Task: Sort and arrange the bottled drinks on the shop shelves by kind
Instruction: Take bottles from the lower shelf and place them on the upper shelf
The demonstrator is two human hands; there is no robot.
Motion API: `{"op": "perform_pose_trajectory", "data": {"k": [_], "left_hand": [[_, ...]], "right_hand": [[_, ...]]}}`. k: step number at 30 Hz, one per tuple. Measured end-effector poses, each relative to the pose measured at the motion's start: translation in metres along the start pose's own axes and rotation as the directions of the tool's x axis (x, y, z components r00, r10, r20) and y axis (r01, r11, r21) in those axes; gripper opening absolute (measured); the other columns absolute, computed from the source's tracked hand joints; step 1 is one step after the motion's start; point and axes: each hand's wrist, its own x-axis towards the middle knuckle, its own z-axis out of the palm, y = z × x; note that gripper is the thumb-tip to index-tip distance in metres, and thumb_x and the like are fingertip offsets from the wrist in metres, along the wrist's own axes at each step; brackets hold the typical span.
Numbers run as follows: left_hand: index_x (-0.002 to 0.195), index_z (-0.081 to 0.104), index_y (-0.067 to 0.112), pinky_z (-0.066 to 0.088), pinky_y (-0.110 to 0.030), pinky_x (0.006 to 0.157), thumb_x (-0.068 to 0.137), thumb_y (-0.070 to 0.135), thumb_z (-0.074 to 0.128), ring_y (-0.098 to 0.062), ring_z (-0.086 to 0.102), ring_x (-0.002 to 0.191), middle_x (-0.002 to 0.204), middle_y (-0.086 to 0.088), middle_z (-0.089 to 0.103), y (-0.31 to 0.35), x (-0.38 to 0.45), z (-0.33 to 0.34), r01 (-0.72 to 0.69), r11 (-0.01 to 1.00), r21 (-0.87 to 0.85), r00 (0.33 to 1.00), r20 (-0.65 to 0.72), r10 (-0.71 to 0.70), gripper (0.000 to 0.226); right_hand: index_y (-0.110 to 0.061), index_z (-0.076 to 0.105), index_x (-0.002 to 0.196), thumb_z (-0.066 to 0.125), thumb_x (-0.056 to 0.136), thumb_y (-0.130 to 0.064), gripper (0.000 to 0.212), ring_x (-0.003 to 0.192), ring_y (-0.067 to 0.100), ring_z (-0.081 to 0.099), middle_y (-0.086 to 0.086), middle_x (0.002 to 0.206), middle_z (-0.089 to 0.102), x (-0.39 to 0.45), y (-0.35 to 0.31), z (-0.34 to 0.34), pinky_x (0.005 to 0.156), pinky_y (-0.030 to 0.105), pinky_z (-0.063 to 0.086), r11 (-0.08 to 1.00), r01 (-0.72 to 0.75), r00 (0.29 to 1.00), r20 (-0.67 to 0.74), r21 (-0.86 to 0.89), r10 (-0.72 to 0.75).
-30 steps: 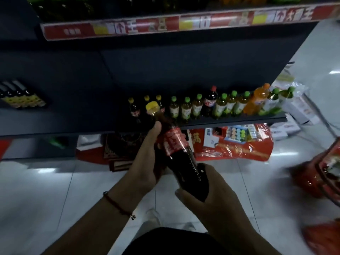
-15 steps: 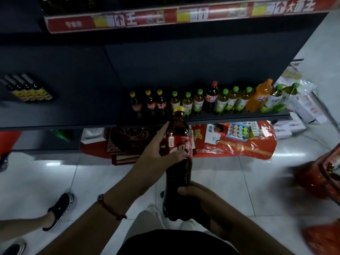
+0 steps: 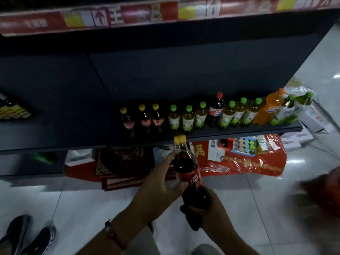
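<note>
Both hands grasp the cola [image 3: 189, 173], left hand [image 3: 161, 188] at its label and right hand [image 3: 206, 208] round its base, just below the shelf [image 3: 239, 132]; best stood upright beside the three colas [image 3: 145, 116].

Across the top of the frame, the shelf-edge strip [image 3: 165, 14] reads "个王" in white on red. Lower centre, the cola bottle [image 3: 189, 173] has "可" on its red label. Other labels blur.

Yellow-capped cola bottle [image 3: 187, 172], red label, near upright (slightly tilted), below shelf edge [image 3: 239, 132]
</note>
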Motion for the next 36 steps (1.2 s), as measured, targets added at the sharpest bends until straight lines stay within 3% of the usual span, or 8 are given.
{"op": "perform_pose_trajectory", "data": {"k": [3,6,10,14,19,24,28,36], "left_hand": [[0.151,0.013,0.044,0.022,0.004,0.094,0.094,0.047,0.057,0.032,0.022,0.119,0.14,0.03,0.024,-0.048,0.059,-0.011,-0.105,0.937,0.335,0.994,0.006,0.109,0.072],[0.154,0.013,0.038,0.022,-0.028,0.113,0.095,0.059,0.045,-0.012,0.019,0.143,0.16,0.011,0.012,-0.102,0.135,-0.018,-0.236,0.709,0.665,0.962,0.057,0.267,0.07],[0.154,0.019,0.031,0.01,-0.047,0.119,0.087,0.064,0.046,-0.029,0.016,0.144,0.16,-0.008,0.018,-0.16,0.241,-0.018,-0.352,0.38,0.856,0.856,0.13,0.501,0.079],[0.157,0.007,0.017,0.005,-0.058,0.119,0.078,0.064,0.064,-0.039,0.013,0.148,0.16,-0.017,0.02,-0.186,0.332,-0.016,-0.194,0.198,0.961,0.835,0.056,0.548,0.108],[0.154,0.001,0.002,-0.005,-0.063,0.116,0.077,0.07,0.061,-0.051,0.004,0.146,0.155,-0.031,0.023,-0.193,0.387,0.007,0.085,-0.036,0.996,0.872,-0.057,0.486,0.119],[0.149,0.023,0.0,0.013,-0.049,0.119,0.071,0.053,0.079,-0.04,0.028,0.141,0.143,-0.021,0.04,-0.203,0.39,0.022,0.015,0.2,0.98,0.776,-0.138,0.616,0.11],[0.144,0.03,0.014,0.053,-0.035,0.078,0.076,0.033,0.081,-0.027,0.058,0.103,0.136,-0.013,0.039,-0.227,0.364,0.039,-0.248,0.539,0.805,0.728,-0.211,0.652,0.088],[0.138,0.035,0.033,0.047,-0.014,0.082,0.078,0.02,0.08,0.001,0.057,0.102,0.125,0.014,0.052,-0.277,0.284,0.06,-0.385,0.89,0.243,0.623,-0.643,0.445,0.076]], "right_hand": [[-0.007,0.061,0.101,0.085,0.051,-0.022,0.057,0.061,0.036,0.047,0.024,0.072,0.067,0.073,0.009,-0.002,0.061,0.045,0.039,0.997,0.062,0.998,-0.035,0.055,-0.06],[-0.003,0.062,0.098,0.068,0.078,0.009,0.024,0.069,0.047,0.052,0.017,0.072,0.064,0.153,0.031,-0.01,0.067,0.058,0.043,0.99,0.133,0.988,-0.088,0.051,-0.128],[-0.019,0.061,0.117,0.078,0.069,-0.001,0.054,0.087,0.034,0.068,0.009,0.095,0.072,0.253,0.062,-0.027,0.078,0.047,0.054,0.982,0.187,0.972,-0.143,0.005,-0.185],[-0.019,0.067,0.099,0.07,0.073,0.013,0.041,0.07,0.02,0.071,0.002,0.08,0.075,0.325,0.083,-0.041,0.061,0.033,0.053,0.934,0.357,0.916,-0.189,-0.017,-0.353],[-0.017,0.068,0.102,0.075,0.072,0.009,0.04,0.076,0.019,0.072,0.003,0.085,0.076,0.366,0.107,-0.054,0.066,0.032,0.058,0.882,0.47,0.866,-0.173,-0.034,-0.468],[-0.016,0.066,0.105,0.083,0.067,0.0,0.044,0.08,0.031,0.071,0.008,0.088,0.074,0.378,0.132,-0.069,0.067,0.039,0.058,0.873,0.486,0.852,-0.196,-0.049,-0.485],[-0.018,0.067,0.104,0.083,0.068,-0.004,0.042,0.075,0.026,0.072,0.006,0.086,0.074,0.369,0.139,-0.076,0.06,0.032,0.054,0.884,0.464,0.866,-0.182,-0.053,-0.466],[-0.019,0.068,0.098,0.082,0.07,-0.007,0.034,0.072,0.021,0.072,0.004,0.084,0.075,0.37,0.123,-0.08,0.059,0.028,0.057,0.813,0.547,0.811,-0.116,-0.199,-0.574]]}}
